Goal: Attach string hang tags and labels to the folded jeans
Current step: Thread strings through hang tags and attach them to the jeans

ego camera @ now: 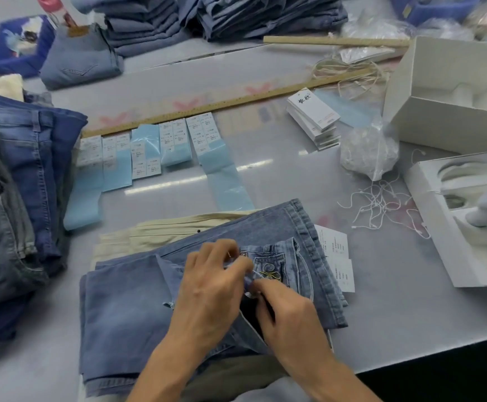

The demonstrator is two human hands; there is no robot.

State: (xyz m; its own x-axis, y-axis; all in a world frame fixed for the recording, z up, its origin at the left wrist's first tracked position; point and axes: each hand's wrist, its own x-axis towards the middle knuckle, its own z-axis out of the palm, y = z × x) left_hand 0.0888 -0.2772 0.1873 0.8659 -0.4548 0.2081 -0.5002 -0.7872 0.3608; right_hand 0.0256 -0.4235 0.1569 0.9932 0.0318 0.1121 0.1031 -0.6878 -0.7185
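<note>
Folded light-blue jeans point(126, 311) lie at the table's near edge, on top of a beige garment point(149, 230). My left hand point(210, 282) pinches the denim at the waistband, near an embroidered pocket point(268, 271). My right hand point(288, 311) pinches something small at the same spot; a thin string shows between the fingers. White paper tags point(338, 253) stick out from under the jeans' right side. A stack of white hang tags point(314, 117) sits at the back right. Loose white strings point(381, 204) lie to the right.
Label strips on blue backing point(149, 152) lie in a row along a wooden ruler point(207, 107). Stacked jeans point(18, 184) fill the left side and the back point(155, 21). A plastic bag point(370, 152) and open white boxes point(451, 91) stand at the right.
</note>
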